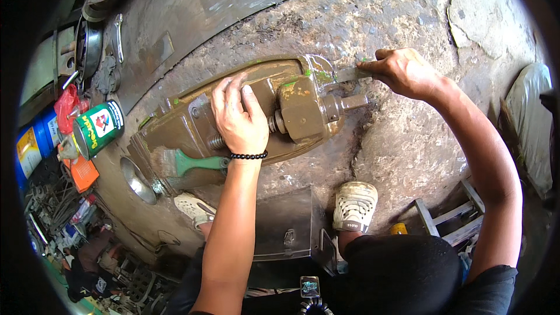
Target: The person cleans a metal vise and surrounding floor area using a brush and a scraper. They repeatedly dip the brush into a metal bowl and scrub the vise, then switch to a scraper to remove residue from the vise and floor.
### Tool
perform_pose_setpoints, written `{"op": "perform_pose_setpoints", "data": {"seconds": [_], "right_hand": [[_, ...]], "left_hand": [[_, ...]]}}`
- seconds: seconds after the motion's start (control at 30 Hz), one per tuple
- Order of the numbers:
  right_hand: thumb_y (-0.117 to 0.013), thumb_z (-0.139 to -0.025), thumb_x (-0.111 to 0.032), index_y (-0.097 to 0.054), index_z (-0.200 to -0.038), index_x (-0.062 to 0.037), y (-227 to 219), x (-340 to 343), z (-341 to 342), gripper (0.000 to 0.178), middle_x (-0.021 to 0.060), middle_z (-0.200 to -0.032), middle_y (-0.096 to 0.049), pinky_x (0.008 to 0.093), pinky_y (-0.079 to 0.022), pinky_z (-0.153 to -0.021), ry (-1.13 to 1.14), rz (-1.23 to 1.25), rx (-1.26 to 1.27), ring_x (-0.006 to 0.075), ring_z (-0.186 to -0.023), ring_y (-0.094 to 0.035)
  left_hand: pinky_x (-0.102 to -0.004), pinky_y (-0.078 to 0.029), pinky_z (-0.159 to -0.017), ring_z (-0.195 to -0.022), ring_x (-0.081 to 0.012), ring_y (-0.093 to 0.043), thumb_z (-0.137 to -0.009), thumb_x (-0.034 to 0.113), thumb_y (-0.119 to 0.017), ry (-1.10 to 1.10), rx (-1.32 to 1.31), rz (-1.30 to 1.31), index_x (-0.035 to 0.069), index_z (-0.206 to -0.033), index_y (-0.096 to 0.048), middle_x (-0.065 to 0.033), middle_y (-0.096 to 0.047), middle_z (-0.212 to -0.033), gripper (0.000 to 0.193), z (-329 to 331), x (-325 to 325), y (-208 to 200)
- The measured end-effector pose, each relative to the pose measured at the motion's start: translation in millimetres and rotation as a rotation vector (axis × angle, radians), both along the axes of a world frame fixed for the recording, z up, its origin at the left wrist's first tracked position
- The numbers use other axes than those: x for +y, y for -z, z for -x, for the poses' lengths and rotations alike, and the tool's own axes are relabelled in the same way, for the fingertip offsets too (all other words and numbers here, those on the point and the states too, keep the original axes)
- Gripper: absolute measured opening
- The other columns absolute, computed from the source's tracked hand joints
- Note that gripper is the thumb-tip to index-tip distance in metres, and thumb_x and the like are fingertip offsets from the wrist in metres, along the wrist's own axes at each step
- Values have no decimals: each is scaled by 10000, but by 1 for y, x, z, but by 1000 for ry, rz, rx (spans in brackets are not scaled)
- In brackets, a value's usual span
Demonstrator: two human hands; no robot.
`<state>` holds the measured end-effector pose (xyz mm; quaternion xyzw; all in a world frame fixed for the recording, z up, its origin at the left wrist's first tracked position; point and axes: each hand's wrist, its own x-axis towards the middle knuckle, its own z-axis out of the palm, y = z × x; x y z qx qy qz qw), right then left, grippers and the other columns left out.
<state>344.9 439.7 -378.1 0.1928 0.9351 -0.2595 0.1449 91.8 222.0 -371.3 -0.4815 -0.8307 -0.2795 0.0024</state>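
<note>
A large brown-painted machine vise (300,108) lies on the ground in front of me, with bare metal and green paint patches at its right end. My left hand (240,118) rests on top of the vise, fingers stretched out, a beaded bracelet at the wrist. In my right hand (403,73) is a flat metal scraper (349,74), its blade against the vise's right end, beside the screw shaft (353,102). The fingers hide the scraper's handle. Below my left hand, a paintbrush (198,163) with a green handle lies across the vise.
Left of the vise are a metal bowl (139,182), a green can (98,129) and a blue bucket (39,143). A metal sheet (233,0) and a wrench (119,38) lie beyond. Nearer me are a metal box (283,221) and a metal frame (455,219). People sit far left.
</note>
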Motion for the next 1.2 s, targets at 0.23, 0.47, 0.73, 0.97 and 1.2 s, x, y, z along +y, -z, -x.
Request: {"op": "perform_pose_setpoints", "data": {"seconds": [0.23,0.47,0.73,0.97,1.2], "right_hand": [[-598,-980,-202,-727,-1219,-157,12,13,3,275,127,-922,-709,394,-562,-684,-69,8,52,318,-808,-705],[-559,-995,-258,-712,-1239,-133,17,-20,15,314,182,-928,-711,425,-566,-697,35,92,131,346,-803,-703],[-563,-1002,-270,-715,-1239,-172,-1,-23,4,298,163,-917,-710,441,-569,-711,117,9,-8,345,-806,-711],[-560,-999,-243,-704,-1264,-195,10,-30,12,306,149,-883,-708,427,-581,-687,89,-15,35,322,-780,-717],[-592,-937,-161,-697,-1250,-167,8,-46,5,330,158,-856,-699,414,-580,-675,176,-57,76,333,-754,-707]], "left_hand": [[-486,-461,-989,-1116,-393,-589,-961,122,-586,-63,-40,-45,7,-1205,-654,-216,-608,-1170,278,-4,2,6],[-461,-479,-984,-1121,-373,-605,-958,109,-602,-56,34,-40,-14,-1194,-651,-213,-623,-1174,270,-4,4,6],[-470,-474,-992,-1124,-381,-600,-951,111,-606,-24,51,-34,-8,-1197,-645,-217,-625,-1175,275,-3,3,7],[-467,-476,-993,-1150,-371,-590,-940,101,-616,-32,31,-30,-4,-1198,-647,-207,-620,-1188,280,-3,2,6],[-467,-476,-991,-1133,-365,-598,-925,82,-620,-37,14,-45,-1,-1178,-657,-200,-614,-1189,269,-5,2,9]]}}
